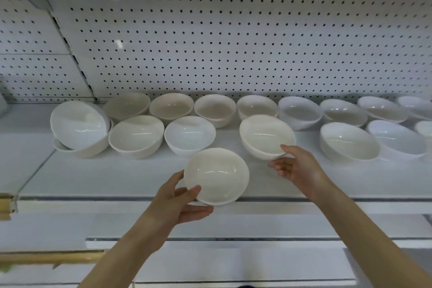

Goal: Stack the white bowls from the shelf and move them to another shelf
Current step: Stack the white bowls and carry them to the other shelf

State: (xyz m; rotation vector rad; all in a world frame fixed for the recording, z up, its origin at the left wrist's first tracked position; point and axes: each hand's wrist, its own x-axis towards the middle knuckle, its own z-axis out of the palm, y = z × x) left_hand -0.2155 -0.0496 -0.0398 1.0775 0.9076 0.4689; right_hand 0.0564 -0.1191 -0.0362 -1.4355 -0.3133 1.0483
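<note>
Fingers (198, 211) of left hand (177, 203) grip a glossy round bowl (216, 175); right hand's (297, 166), relaxed, touch second bowl (266, 135).

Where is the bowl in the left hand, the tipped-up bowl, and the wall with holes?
held bowl (216, 174): head view, its inside bottom
tipped-up bowl (78, 124): head view, its inner wall
pegboard wall (233, 42): head view, middle panel

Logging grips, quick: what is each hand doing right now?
Left hand: grips a white bowl by its rim.
Right hand: open, thumb at the rim of the next bowl, not gripping.
</note>
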